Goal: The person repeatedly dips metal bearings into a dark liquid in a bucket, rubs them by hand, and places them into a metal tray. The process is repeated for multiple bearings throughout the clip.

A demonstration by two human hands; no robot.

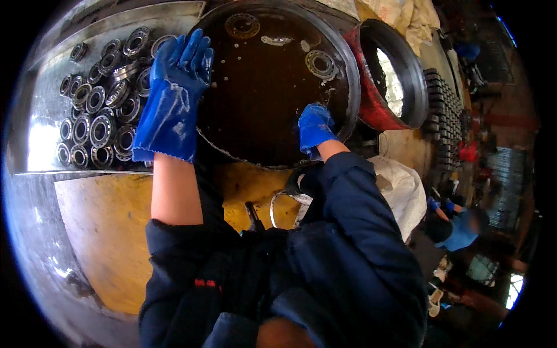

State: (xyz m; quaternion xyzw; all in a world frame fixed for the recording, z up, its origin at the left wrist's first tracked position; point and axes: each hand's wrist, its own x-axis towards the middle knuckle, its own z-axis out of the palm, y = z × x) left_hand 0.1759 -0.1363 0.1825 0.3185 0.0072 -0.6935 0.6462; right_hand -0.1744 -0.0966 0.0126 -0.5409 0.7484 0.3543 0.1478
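Note:
Both my hands wear blue rubber gloves. My left hand [180, 66] is held palm up with fingers stretched out, between the left rim of a round drum [353, 64] and a heap of bearings [102, 130]; I see nothing in it. Inside the drum, my right hand [316, 129] reaches down into dark brown liquid [255, 98], which hides its fingers. A bearing [322, 64] shows in the liquid ahead of my right hand, and a ring-shaped bearing [242, 26] lies dimly near the far side.
The bearings lie on a metal tray [49, 107] at the left. A red open-ended drum [377, 104] stands to the right, beside stacked dark metal parts [444, 110] and a white sack [400, 191]. Another person [461, 229] in blue is farther right.

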